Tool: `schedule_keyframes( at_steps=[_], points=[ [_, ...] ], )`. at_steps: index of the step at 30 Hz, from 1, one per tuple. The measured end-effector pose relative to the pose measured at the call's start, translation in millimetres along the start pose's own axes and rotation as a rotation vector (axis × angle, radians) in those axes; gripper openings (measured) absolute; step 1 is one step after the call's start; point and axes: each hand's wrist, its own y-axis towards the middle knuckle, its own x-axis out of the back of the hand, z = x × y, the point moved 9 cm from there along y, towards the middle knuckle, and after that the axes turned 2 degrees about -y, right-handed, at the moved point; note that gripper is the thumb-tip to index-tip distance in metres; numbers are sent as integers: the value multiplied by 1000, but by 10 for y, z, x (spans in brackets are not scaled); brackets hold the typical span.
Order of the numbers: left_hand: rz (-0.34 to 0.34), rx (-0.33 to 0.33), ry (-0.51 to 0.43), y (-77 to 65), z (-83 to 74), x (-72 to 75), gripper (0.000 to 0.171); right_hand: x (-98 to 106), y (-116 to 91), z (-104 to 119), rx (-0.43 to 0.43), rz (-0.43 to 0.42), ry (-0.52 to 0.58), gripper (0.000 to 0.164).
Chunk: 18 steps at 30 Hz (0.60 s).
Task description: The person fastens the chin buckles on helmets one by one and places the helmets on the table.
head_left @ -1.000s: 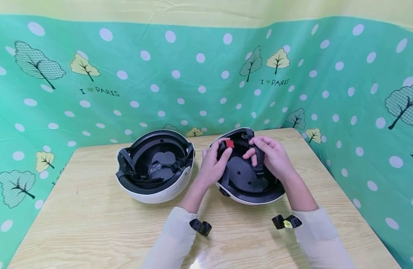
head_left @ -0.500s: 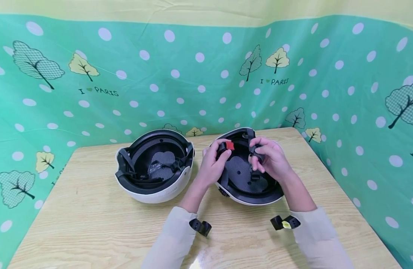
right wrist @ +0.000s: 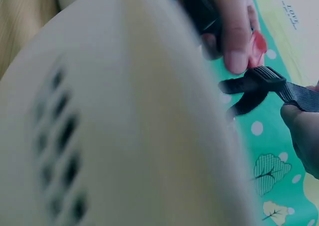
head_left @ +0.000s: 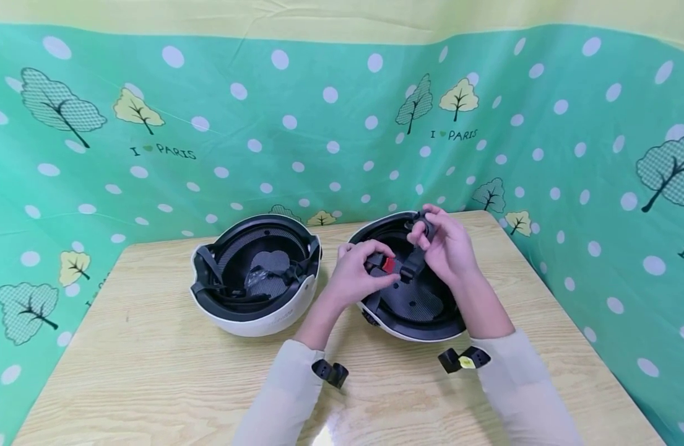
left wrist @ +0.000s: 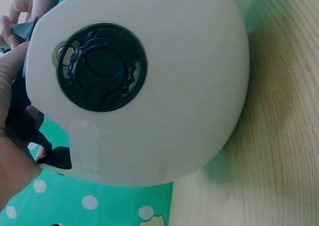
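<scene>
An upturned white helmet with a black lining [head_left: 414, 303] rests on the table, both hands over its opening. My left hand [head_left: 353, 272] holds a black strap buckle with a red tab [head_left: 389, 265]; its thumb reaches toward the other strap's end. My right hand [head_left: 450, 244] grips the black chin strap [head_left: 415, 259], fingers curled round it near the far rim. In the right wrist view, a slide buckle [right wrist: 269, 79] on that strap sits just below the red tab. A round black knob [left wrist: 102, 67] shows on the shell in the left wrist view.
A second upturned white helmet [head_left: 258, 325] stands to the left, black straps and a clear plastic piece inside it. The wooden table [head_left: 152, 371] meets a green dotted cloth [head_left: 297, 136] behind and at the right.
My right hand has risen toward the far rim with the strap, whose end now swings left. My left hand has come slightly lower, turning the red-tabbed buckle, its thumb spreading away from the tab.
</scene>
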Motion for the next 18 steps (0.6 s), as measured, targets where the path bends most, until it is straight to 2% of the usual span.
schedule_keyframes(
  at_steps=[3, 7, 10, 12, 15, 18],
  points=[
    [29, -20, 49, 11, -15, -21, 36, -49, 52, -1, -4, 23, 145, 16],
    [14, -28, 107, 20, -13, -28, 42, -47, 93, 1, 13, -7, 271, 18],
    [-21, -30, 127, 21, -13, -18, 37, 9, 96, -3, 23, -71, 299, 19],
    [-42, -39, 130, 19, -20, -10, 30, 38, 83, -4, 21, -84, 302, 21],
    [-60, -53, 122, 16, -20, -2, 24, 80, 48, 29, 34, -72, 171, 25],
    [-59, -61, 119, 16, -11, -5, 23, 131, 1, 94, 73, -72, -138, 22]
  ],
)
